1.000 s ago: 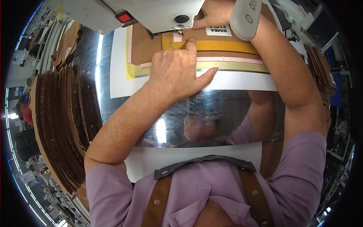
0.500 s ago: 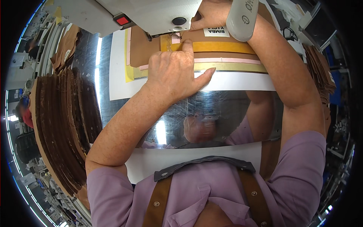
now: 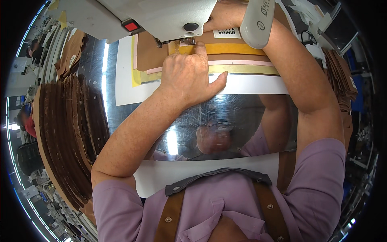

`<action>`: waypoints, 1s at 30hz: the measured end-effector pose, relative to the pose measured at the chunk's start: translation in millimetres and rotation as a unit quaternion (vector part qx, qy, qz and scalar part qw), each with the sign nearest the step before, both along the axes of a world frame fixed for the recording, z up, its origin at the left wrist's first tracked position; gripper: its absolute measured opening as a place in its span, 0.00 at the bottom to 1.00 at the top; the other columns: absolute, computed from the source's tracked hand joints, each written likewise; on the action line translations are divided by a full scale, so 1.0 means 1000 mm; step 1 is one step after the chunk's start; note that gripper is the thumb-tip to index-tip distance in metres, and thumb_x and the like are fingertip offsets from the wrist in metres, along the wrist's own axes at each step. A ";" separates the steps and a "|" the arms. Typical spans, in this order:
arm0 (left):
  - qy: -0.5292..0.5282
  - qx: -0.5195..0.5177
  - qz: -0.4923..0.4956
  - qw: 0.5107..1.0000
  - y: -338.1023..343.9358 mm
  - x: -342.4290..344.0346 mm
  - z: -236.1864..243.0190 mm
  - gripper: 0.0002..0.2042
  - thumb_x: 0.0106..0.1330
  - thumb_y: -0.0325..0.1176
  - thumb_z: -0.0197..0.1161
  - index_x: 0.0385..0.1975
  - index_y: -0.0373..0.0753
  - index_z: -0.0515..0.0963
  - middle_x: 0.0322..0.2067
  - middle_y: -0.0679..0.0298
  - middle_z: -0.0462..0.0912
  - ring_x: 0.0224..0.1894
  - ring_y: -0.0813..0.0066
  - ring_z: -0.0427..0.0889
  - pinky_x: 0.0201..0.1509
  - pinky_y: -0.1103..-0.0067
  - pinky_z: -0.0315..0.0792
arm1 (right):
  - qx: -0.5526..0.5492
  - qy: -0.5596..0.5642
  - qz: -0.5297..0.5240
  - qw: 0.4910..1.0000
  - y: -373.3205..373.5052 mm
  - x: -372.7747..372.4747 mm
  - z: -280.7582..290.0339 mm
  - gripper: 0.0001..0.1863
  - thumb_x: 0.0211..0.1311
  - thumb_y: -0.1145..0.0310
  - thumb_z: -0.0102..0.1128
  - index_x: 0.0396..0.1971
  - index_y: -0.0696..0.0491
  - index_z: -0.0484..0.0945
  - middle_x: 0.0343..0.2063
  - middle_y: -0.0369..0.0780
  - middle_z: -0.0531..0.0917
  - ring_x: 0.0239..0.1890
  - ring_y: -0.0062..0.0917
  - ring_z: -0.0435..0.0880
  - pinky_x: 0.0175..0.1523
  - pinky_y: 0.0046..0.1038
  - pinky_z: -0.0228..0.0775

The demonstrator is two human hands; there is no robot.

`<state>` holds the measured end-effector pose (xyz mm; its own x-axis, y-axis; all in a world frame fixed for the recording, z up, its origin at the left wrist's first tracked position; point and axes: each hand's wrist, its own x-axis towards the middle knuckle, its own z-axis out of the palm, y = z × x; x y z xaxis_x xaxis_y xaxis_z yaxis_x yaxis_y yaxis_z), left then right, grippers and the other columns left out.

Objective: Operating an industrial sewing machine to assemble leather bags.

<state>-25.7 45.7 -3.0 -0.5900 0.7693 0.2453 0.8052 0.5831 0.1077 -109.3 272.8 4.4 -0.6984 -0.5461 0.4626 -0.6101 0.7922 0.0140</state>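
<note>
Under the white sewing machine head (image 3: pixel 169 18) lies a brown panel (image 3: pixel 151 56) with a yellow strip (image 3: pixel 234 49) across it. Pink and pale yellow edging runs along its near side, over a white sheet (image 3: pixel 250 85). My left hand (image 3: pixel 183 76) rests on the panel, its index fingertip at the strip beside the presser foot (image 3: pixel 188 41). The thumb is spread out to the right, and the other fingers bend under. Past the machine head, my right hand (image 3: pixel 227 18) is at the panel's far part near a white label (image 3: pixel 226 33); its fingers are mostly hidden.
A shiny metal work plate (image 3: pixel 229 117) lies nearest me. Brown pieces stand in a long stack (image 3: pixel 66 137) on the left, and more brown pieces (image 3: pixel 340 76) hang at the right. A rounded white machine part (image 3: pixel 258 28) overhangs my right forearm.
The panel with its strip and label has shifted slightly left, and its near edge slightly away from me. My left hand sits slightly farther right, its index finger still by the presser foot.
</note>
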 end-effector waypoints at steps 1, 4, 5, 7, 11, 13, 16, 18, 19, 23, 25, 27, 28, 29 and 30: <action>0.000 0.000 -0.001 1.000 0.000 0.001 0.000 0.39 0.60 0.57 0.62 0.52 0.18 0.76 0.18 0.49 0.82 0.22 0.56 0.86 0.30 0.63 0.80 | 0.001 0.010 0.002 1.000 0.013 0.008 -0.003 0.33 0.60 0.51 0.68 0.64 0.50 0.77 0.50 0.46 0.87 0.53 0.35 0.86 0.63 0.33 0.73; -0.010 -0.026 -0.006 1.000 0.002 0.004 0.004 0.39 0.60 0.56 0.62 0.52 0.17 0.76 0.18 0.49 0.82 0.21 0.56 0.86 0.30 0.63 0.80 | 0.002 0.039 0.008 0.999 0.010 -0.002 -0.007 0.32 0.61 0.52 0.68 0.63 0.50 0.77 0.50 0.46 0.87 0.53 0.34 0.86 0.62 0.33 0.74; -0.006 -0.007 -0.008 1.000 0.002 0.001 0.002 0.38 0.59 0.56 0.62 0.52 0.17 0.76 0.17 0.49 0.82 0.21 0.56 0.86 0.30 0.63 0.80 | 0.003 0.049 0.010 0.999 0.017 0.008 -0.006 0.32 0.61 0.52 0.68 0.63 0.50 0.77 0.49 0.46 0.88 0.53 0.34 0.86 0.62 0.33 0.74; -0.002 0.013 -0.009 1.000 -0.001 -0.003 0.000 0.38 0.59 0.55 0.62 0.52 0.17 0.76 0.17 0.50 0.82 0.21 0.56 0.86 0.30 0.64 0.80 | 0.006 0.069 0.016 0.997 0.005 0.001 -0.011 0.32 0.61 0.52 0.68 0.63 0.50 0.77 0.49 0.45 0.88 0.53 0.34 0.86 0.62 0.33 0.74; 0.001 0.014 -0.022 1.000 0.000 0.004 -0.001 0.38 0.60 0.55 0.62 0.53 0.18 0.75 0.17 0.50 0.82 0.20 0.57 0.85 0.30 0.65 0.80 | 0.009 0.109 0.020 0.994 0.014 -0.002 -0.019 0.31 0.62 0.53 0.68 0.63 0.50 0.78 0.49 0.45 0.88 0.52 0.34 0.86 0.62 0.32 0.74; 0.015 0.016 -0.030 0.999 -0.005 0.008 0.001 0.38 0.60 0.55 0.62 0.53 0.18 0.75 0.16 0.51 0.81 0.20 0.57 0.85 0.29 0.65 0.79 | 0.009 0.129 0.028 0.991 0.008 0.003 -0.022 0.31 0.62 0.53 0.68 0.63 0.50 0.78 0.49 0.45 0.88 0.52 0.33 0.87 0.62 0.32 0.74; -0.001 0.010 -0.032 0.999 -0.010 0.014 0.006 0.38 0.60 0.57 0.63 0.54 0.20 0.76 0.16 0.52 0.81 0.19 0.58 0.83 0.30 0.66 0.77 | 0.015 0.159 0.028 0.987 -0.001 0.004 -0.023 0.30 0.62 0.54 0.68 0.63 0.50 0.78 0.49 0.45 0.88 0.52 0.33 0.87 0.61 0.32 0.74; -0.004 -0.014 -0.035 0.999 -0.019 0.015 0.010 0.39 0.59 0.60 0.65 0.55 0.26 0.78 0.15 0.55 0.81 0.17 0.60 0.80 0.30 0.66 0.73 | 0.016 0.170 0.029 0.985 -0.008 0.013 -0.011 0.30 0.62 0.54 0.68 0.63 0.50 0.78 0.49 0.45 0.88 0.52 0.33 0.87 0.61 0.32 0.74; -0.003 -0.014 -0.035 0.999 -0.024 0.015 0.012 0.39 0.59 0.60 0.65 0.55 0.26 0.78 0.15 0.55 0.81 0.17 0.60 0.80 0.30 0.66 0.73 | 0.016 0.125 0.009 0.992 -0.011 0.019 -0.006 0.29 0.64 0.54 0.66 0.62 0.50 0.78 0.50 0.45 0.87 0.53 0.33 0.86 0.62 0.33 0.73; 0.014 -0.019 -0.022 0.999 -0.041 0.017 0.016 0.37 0.59 0.61 0.67 0.57 0.33 0.79 0.16 0.56 0.81 0.16 0.61 0.76 0.31 0.68 0.69 | 0.015 -0.062 -0.086 0.994 -0.025 0.048 0.019 0.25 0.68 0.53 0.61 0.60 0.50 0.79 0.55 0.45 0.82 0.58 0.36 0.81 0.67 0.35 0.69; -0.016 -0.042 -0.034 0.998 -0.045 0.021 0.017 0.37 0.59 0.59 0.68 0.57 0.32 0.79 0.16 0.57 0.80 0.16 0.63 0.76 0.31 0.69 0.68 | 0.010 -0.157 -0.127 0.979 -0.031 0.058 0.024 0.24 0.71 0.53 0.58 0.59 0.51 0.80 0.58 0.46 0.80 0.61 0.37 0.78 0.70 0.37 0.67; -0.017 -0.031 -0.041 0.999 -0.048 0.025 0.016 0.37 0.58 0.59 0.68 0.58 0.31 0.78 0.16 0.57 0.80 0.16 0.63 0.75 0.31 0.69 0.68 | 0.005 -0.247 -0.166 0.955 -0.035 0.065 0.028 0.23 0.73 0.53 0.55 0.58 0.51 0.80 0.60 0.46 0.78 0.64 0.38 0.76 0.72 0.38 0.65; -0.019 -0.021 -0.048 0.998 -0.049 0.028 0.015 0.37 0.58 0.58 0.69 0.58 0.30 0.78 0.17 0.58 0.80 0.16 0.64 0.75 0.30 0.70 0.67 | 0.004 -0.245 -0.166 0.955 -0.036 0.068 0.028 0.23 0.73 0.53 0.55 0.58 0.51 0.80 0.60 0.46 0.78 0.64 0.38 0.76 0.72 0.38 0.65; -0.018 -0.021 -0.051 0.998 -0.050 0.030 0.015 0.37 0.58 0.58 0.69 0.58 0.30 0.78 0.17 0.58 0.80 0.16 0.64 0.75 0.30 0.70 0.67 | 0.006 -0.241 -0.159 0.957 -0.036 0.071 0.025 0.22 0.73 0.54 0.55 0.57 0.53 0.81 0.60 0.46 0.77 0.63 0.39 0.76 0.72 0.39 0.64; -0.014 -0.031 -0.058 0.998 -0.051 0.032 0.016 0.37 0.58 0.57 0.69 0.58 0.29 0.78 0.17 0.58 0.80 0.17 0.64 0.75 0.31 0.70 0.67 | 0.007 -0.237 -0.151 0.960 -0.035 0.073 0.023 0.21 0.73 0.56 0.54 0.55 0.54 0.82 0.61 0.47 0.77 0.63 0.40 0.76 0.72 0.39 0.64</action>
<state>6.7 -5.0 12.5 -0.5026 0.8458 0.1789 0.8645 0.4929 0.0981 -36.2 237.5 26.9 -0.9560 -0.2893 0.0481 -0.2930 0.9359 -0.1958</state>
